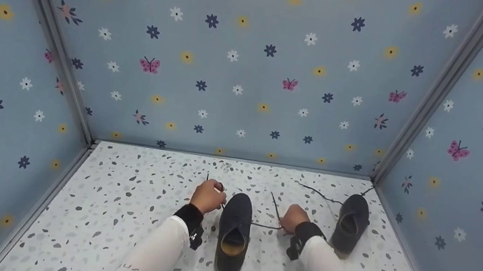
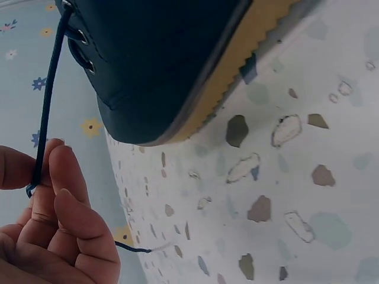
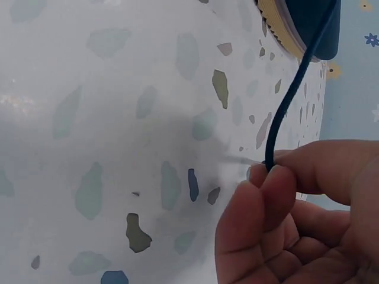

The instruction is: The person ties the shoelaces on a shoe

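A dark blue lace-up shoe (image 1: pixel 235 216) stands on the speckled surface between the two hands, its toe pointing away. The left hand (image 1: pixel 208 196) pinches one end of its shoelace (image 2: pixel 47 100) between thumb and fingers, left of the toe. In the left wrist view that lace runs from the top eyelet, and a loose tail hangs past the hand. On the other side, the right hand (image 1: pixel 294 218) pinches the other lace end (image 3: pixel 290 100), drawn out sideways from the shoe. Its fingers curl in the right wrist view.
A second dark shoe (image 1: pixel 351 224) stands at the right, with its loose lace (image 1: pixel 320 193) spread out toward the back. Flower-patterned panels (image 1: pixel 251 62) enclose the white speckled surface (image 1: pixel 131 195) at the back and both sides.
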{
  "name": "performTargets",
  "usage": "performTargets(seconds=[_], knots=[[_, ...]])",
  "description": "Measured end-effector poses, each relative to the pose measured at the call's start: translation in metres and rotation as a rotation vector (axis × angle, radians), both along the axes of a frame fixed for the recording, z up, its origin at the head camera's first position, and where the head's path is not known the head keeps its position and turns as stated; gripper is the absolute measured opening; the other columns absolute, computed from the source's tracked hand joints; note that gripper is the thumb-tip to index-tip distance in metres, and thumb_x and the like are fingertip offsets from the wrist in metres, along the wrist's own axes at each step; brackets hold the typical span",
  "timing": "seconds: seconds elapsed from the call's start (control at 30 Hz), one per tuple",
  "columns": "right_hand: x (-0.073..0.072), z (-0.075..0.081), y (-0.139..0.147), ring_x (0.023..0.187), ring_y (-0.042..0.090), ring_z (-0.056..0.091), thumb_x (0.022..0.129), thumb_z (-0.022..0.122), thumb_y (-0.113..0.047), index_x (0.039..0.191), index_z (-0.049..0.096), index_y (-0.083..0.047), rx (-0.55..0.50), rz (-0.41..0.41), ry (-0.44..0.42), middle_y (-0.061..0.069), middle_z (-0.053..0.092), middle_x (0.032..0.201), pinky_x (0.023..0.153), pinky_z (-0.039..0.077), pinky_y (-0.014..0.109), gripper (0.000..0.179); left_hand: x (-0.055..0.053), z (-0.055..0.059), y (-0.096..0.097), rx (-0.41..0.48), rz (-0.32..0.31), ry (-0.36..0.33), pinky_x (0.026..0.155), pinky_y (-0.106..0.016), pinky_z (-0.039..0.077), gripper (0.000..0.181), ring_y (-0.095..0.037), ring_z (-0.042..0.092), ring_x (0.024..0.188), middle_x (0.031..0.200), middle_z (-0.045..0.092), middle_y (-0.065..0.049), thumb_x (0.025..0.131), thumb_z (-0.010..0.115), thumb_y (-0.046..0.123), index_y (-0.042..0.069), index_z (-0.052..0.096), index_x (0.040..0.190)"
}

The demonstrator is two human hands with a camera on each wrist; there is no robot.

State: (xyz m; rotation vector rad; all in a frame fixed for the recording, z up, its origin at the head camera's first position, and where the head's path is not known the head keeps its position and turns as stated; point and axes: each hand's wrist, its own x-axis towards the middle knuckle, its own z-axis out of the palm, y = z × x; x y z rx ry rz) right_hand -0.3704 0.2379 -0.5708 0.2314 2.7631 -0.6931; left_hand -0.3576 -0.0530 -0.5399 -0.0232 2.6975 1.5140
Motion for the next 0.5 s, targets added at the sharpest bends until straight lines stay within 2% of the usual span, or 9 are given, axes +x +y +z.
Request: performTargets(seconds=[0.1,0.3,0.5], knots=[[0.000,0.002,0.000,0.053,0.015,0.057,0.094,0.067,-0.009,0.085,0.068,-0.001,0.002,0.015,-0.013,0.005,0.062,0.067,0.050,0.045,0.026,0.012,0.000,0.005,0.005,0.000,-0.038,0.021,0.058,-0.026,0.045,0.024,-0.013,0.068,0.065,0.083,0.077,-0.009,0.092,0.060,0.011,0.003,0.066,0.114],[0.001,0.000,0.003,0.053,0.013,0.056,0.095,0.067,-0.016,0.079,0.065,-0.008,-0.039,-0.021,0.001,0.002,0.061,0.067,0.048,0.045,0.025,0.018,0.001,0.016,0.017,-0.019,-0.153,0.063,0.063,-0.027,0.046,0.026,-0.014,0.067,0.071,0.092,0.079,-0.012,0.098,0.058,0.012,0.009,0.067,0.122],[0.000,0.001,0.011,0.057,0.015,0.055,0.094,0.070,-0.021,0.075,0.062,-0.011,-0.085,-0.050,0.013,0.001,0.059,0.068,0.051,0.045,0.027,0.023,0.003,0.023,0.028,-0.012,-0.396,0.092,0.071,-0.030,0.055,0.027,-0.021,0.073,0.083,0.098,0.079,-0.013,0.105,0.056,0.012,0.011,0.067,0.130]])
